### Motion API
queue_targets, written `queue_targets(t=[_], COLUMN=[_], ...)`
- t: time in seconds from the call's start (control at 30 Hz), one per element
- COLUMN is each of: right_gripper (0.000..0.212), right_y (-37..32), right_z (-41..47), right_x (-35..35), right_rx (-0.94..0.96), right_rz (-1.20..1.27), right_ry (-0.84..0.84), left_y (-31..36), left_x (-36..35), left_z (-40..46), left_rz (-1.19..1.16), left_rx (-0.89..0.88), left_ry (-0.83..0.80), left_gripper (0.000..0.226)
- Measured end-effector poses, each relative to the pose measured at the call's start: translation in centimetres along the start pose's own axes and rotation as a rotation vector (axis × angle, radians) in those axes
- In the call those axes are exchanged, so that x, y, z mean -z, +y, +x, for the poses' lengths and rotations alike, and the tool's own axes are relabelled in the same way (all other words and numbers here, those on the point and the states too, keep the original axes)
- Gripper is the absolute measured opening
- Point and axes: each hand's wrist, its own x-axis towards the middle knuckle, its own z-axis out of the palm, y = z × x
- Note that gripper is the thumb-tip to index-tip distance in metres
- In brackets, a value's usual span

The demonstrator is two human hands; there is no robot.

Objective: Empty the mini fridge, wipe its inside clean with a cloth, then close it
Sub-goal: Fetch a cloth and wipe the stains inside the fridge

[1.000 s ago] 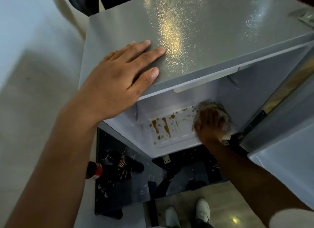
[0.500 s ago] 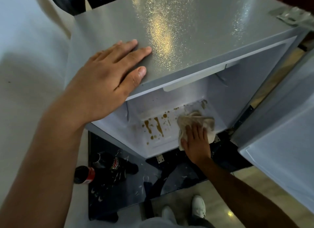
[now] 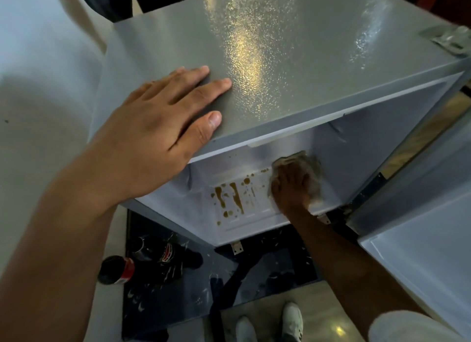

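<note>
I look down on a grey mini fridge [image 3: 280,48] whose door [image 3: 428,239] stands open at the right. My left hand [image 3: 158,127] lies flat on the fridge top near its front edge, fingers apart. Inside, on the white floor at the back right, my right hand [image 3: 289,186] presses a pale cloth [image 3: 312,168]. Brown spill stains [image 3: 234,196] streak the floor just left of the cloth. No food or bottles show inside the fridge.
A dark bottle with a red label [image 3: 114,270] and another dark bottle [image 3: 163,252] lie on a black mat [image 3: 178,303] on the floor below the fridge. My white shoes [image 3: 293,318] stand at the bottom. A white wall is on the left.
My right hand has slid the cloth from the front of the fridge floor back toward the rear right corner. My left hand stays on the top.
</note>
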Motion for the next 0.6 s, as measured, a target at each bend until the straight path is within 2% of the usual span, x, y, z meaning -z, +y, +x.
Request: queue_targets(t=[0.13, 0.27, 0.4, 0.53, 0.6], right_gripper=[0.061, 0.055, 0.058, 0.061, 0.064], right_y=[-1.9, -2.0, -0.4, 1.4, 1.5], right_z=[-5.7, -10.8, -10.1, -5.5, -3.3], right_x=[-1.1, -1.7, -0.8, 0.0, 0.1], right_rx=[0.228, 0.292, 0.202, 0.019, -0.001], right_rz=[-0.091, -0.017, -0.015, -0.053, -0.053], right_ry=[0.017, 0.023, 0.014, 0.06, 0.059], left_y=[0.2, -0.1, -0.5, -0.2, -0.1], left_x=[-0.1, -0.3, -0.4, -0.1, 0.0], left_z=[0.1, 0.2, 0.2, 0.0, -0.1], left_rz=[-0.013, -0.041, -0.029, -0.017, -0.008], left_rx=[-0.009, -0.033, -0.038, -0.011, 0.006], left_ry=[0.003, 0.023, 0.031, 0.018, 0.012], left_gripper=[0.059, 0.059, 0.06, 0.059, 0.059])
